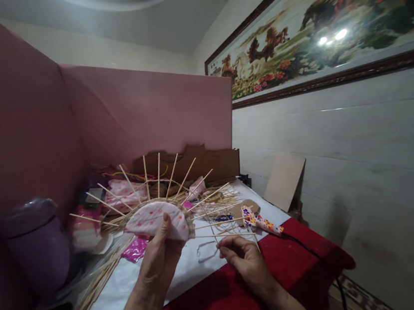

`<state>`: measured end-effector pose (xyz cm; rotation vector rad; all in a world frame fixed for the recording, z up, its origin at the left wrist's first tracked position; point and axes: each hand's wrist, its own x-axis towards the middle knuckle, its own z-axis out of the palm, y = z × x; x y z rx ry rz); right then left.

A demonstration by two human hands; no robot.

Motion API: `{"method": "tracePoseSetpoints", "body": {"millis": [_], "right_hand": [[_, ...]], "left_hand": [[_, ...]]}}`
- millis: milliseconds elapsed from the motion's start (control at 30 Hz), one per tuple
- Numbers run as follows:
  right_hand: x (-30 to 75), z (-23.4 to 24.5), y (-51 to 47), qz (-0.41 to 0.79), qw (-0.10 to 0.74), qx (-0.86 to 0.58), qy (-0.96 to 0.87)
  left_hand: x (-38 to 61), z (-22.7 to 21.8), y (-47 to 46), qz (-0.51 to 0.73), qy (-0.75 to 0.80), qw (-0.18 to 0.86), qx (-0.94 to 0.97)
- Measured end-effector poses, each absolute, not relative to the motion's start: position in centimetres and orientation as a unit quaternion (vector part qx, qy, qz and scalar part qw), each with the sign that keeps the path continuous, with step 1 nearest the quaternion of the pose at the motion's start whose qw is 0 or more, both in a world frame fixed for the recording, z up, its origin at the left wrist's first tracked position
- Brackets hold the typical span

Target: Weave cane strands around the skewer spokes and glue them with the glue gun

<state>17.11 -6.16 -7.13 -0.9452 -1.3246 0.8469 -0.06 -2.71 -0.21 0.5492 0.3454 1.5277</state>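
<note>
My left hand (162,253) grips a half-round craft piece (143,220), its thumb pressed on the front. White cloth with pink and red spots covers the piece, and thin wooden sticks fan out from its curved, twine-like rim. Below the sticks on the right side, my right hand (242,256) is closed in a pinch, apparently on a thin strand (213,229) that runs up toward the sticks. The strand's far end is hard to make out. A flower-patterned glue gun (262,221) lies just beyond my right hand, with a black cord.
White and red cloths cover the table (300,269). A pink packet (134,249) lies left of my hands, near a bundle of long sticks (91,290). Spotted fabric (126,190) and loose strands are piled behind. Cardboard (216,166) stands at the back; a lidded bin (37,246) is left.
</note>
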Motion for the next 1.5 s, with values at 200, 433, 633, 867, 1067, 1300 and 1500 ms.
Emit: {"method": "tracePoseSetpoints", "body": {"millis": [200, 433, 633, 867, 1067, 1300, 1500], "right_hand": [[17.1, -7.0, -6.2, 0.368, 0.613, -0.417, -0.561], [17.2, -7.2, -6.1, 0.352, 0.632, -0.425, -0.544], [17.6, -7.6, -5.7, 0.341, 0.665, -0.431, -0.505], [18.4, -7.5, -5.7, 0.372, 0.703, -0.411, -0.444], [18.7, -6.7, -5.7, 0.353, 0.741, -0.376, -0.430], [19.6, -5.9, -4.1, 0.261, 0.700, -0.475, -0.465], [24.8, -4.6, -3.7, 0.049, 0.558, -0.600, -0.572]], "left_hand": [[-0.1, -0.3, -2.6, 0.683, 0.159, 0.673, 0.237], [0.0, -0.4, -2.6, 0.688, 0.160, 0.666, 0.240], [-0.1, -0.4, -2.5, 0.689, 0.159, 0.669, 0.229], [-0.3, -0.3, -2.5, 0.681, 0.161, 0.682, 0.213], [-0.3, -0.4, -2.2, 0.675, 0.182, 0.686, 0.203], [-0.2, -0.6, -2.0, 0.670, 0.213, 0.682, 0.202], [-0.1, -0.5, -1.9, 0.658, 0.263, 0.676, 0.202]]}}
